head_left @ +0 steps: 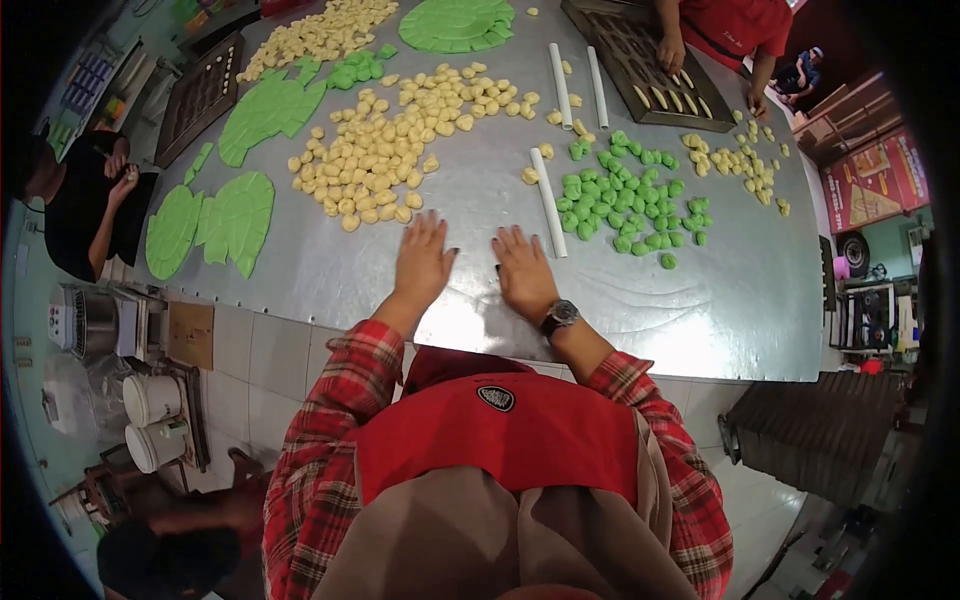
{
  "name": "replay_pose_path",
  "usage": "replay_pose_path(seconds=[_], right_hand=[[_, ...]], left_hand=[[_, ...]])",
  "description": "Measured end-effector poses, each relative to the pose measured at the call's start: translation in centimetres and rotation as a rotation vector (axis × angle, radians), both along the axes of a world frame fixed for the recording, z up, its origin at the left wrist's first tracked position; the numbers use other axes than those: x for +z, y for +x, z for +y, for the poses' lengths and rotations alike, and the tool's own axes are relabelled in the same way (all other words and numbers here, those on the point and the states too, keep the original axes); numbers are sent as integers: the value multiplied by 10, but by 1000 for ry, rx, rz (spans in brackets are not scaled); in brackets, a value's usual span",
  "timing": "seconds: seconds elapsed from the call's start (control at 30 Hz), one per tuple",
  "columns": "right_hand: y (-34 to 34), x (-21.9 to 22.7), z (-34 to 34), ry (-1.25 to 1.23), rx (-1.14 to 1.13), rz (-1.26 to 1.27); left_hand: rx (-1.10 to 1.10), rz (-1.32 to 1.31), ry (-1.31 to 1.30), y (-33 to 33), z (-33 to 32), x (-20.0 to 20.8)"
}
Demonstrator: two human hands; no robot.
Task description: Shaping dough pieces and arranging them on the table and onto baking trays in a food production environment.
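Note:
Both my hands lie flat on the metal table (pixel 480 310) near its front edge, fingers stretched forward and nothing in them. My left hand (pixel 424 258) is close to the near end of a large spread of pale yellow dough pieces (pixel 385 155). My right hand (pixel 525 268), with a watch on its wrist, rests just left of a white rolling rod (pixel 549 203). Beyond that rod, to the right, sits a cluster of small green dough balls (pixel 620 195). Neither hand touches the dough.
Flat green dough sheets (pixel 235 220) lie at the left. Two more white rods (pixel 559 85) lie farther back. At the far right a co-worker's hand (pixel 671 52) reaches over a dark tray (pixel 650 70) holding yellow dough strips. Another person (pixel 85 190) stands at the left edge.

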State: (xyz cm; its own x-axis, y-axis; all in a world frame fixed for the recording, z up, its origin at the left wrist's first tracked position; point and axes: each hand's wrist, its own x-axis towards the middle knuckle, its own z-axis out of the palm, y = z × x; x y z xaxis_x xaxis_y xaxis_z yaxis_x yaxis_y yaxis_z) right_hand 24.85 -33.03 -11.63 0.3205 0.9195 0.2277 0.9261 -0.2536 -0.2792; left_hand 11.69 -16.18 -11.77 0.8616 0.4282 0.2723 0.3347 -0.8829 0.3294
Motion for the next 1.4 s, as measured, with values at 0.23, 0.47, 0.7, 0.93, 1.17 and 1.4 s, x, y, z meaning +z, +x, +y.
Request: replay_pose_path(seconds=[0.23,0.47,0.7,0.93,1.17,1.4], right_hand=[[-46,-19,-52,-11,187,99],[-18,-2,-37,44,139,12],[67,8,-150,52,-303,156],[117,59,-42,-55,-382,52],[82,5,0,-97,-306,-8],[185,28,66,581,-265,677]], left_hand=[[-149,132,-21,-45,-39,-12],[-4,-82,-114,-24,-4,8],[-7,-336,-1035,3,-55,4],[-679,-158,-650,62,-98,56],[-319,-263,-490,20,-36,4],[-263,-214,-395,25,-32,6]])
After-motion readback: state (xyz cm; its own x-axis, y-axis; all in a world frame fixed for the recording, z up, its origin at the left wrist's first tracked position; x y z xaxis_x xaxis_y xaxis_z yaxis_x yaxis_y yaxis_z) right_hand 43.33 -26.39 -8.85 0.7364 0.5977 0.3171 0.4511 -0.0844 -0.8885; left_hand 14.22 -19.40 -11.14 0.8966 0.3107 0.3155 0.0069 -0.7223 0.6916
